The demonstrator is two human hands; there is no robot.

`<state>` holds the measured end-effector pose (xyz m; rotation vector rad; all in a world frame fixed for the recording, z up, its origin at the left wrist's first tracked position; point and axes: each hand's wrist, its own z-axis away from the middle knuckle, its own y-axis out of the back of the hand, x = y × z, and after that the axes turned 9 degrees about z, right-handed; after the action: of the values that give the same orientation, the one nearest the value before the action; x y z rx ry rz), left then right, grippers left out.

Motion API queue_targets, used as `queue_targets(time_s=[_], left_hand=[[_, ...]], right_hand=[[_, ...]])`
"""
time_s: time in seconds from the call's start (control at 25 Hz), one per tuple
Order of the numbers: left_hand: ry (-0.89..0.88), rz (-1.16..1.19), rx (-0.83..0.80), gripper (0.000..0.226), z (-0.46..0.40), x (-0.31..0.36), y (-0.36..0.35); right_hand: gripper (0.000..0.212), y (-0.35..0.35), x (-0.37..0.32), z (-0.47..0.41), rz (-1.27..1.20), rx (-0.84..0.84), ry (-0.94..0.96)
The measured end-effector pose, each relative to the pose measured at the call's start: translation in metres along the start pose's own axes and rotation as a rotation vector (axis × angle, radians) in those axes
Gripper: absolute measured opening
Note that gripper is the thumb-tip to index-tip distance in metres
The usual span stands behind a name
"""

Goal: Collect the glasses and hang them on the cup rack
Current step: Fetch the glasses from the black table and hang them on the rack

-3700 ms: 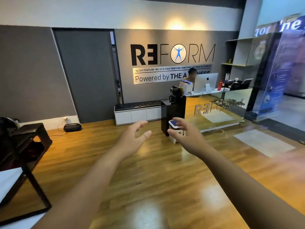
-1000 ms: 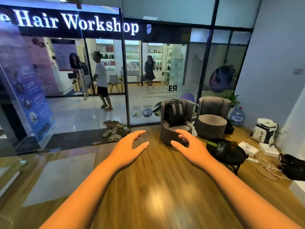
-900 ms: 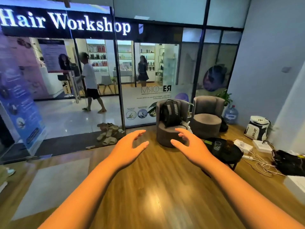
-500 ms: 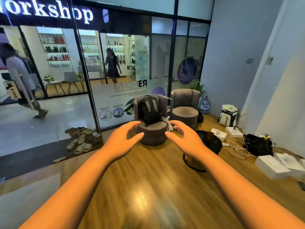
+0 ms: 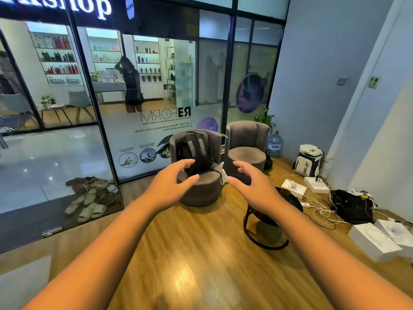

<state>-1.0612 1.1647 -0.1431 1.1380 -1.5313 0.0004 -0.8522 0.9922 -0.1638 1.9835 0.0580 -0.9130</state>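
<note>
While both arms are reaching out over the wooden floor [image 5: 201, 253], the surroundings are lying as follows. Two grey armchairs [image 5: 245, 139] are standing before the glass front, the nearer one carrying a black backpack [image 5: 194, 148]. A small round black bench [image 5: 295, 200] is standing just right of them, largely hidden behind the right forearm; an amber glass [image 5: 285, 191] is showing at its edge, the only one visible. A water bottle [image 5: 274, 143], a white sports bag [image 5: 308, 161], white boxes [image 5: 375, 240], tangled cables [image 5: 319, 209] and a black bag [image 5: 353, 206] are lying along the right wall. Sandals [image 5: 89, 198] are heaping by the door frame.

Compared with half a second ago, the view is sitting closer to the armchairs, and the passer-by outside is no longer showing.

The left hand [image 5: 172, 186] and right hand [image 5: 252, 186] are hanging apart in the air, fingers spread and loosely bent, holding and touching nothing.
</note>
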Motion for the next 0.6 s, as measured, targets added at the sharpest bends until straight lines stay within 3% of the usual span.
queue_targets(time_s=[0.6], left_hand=[[-0.090, 0.110, -0.160, 0.054, -0.258, -0.083, -0.094]], right_hand=[[0.064, -0.003, 0.122, -0.192, 0.029, 0.117, -0.277]])
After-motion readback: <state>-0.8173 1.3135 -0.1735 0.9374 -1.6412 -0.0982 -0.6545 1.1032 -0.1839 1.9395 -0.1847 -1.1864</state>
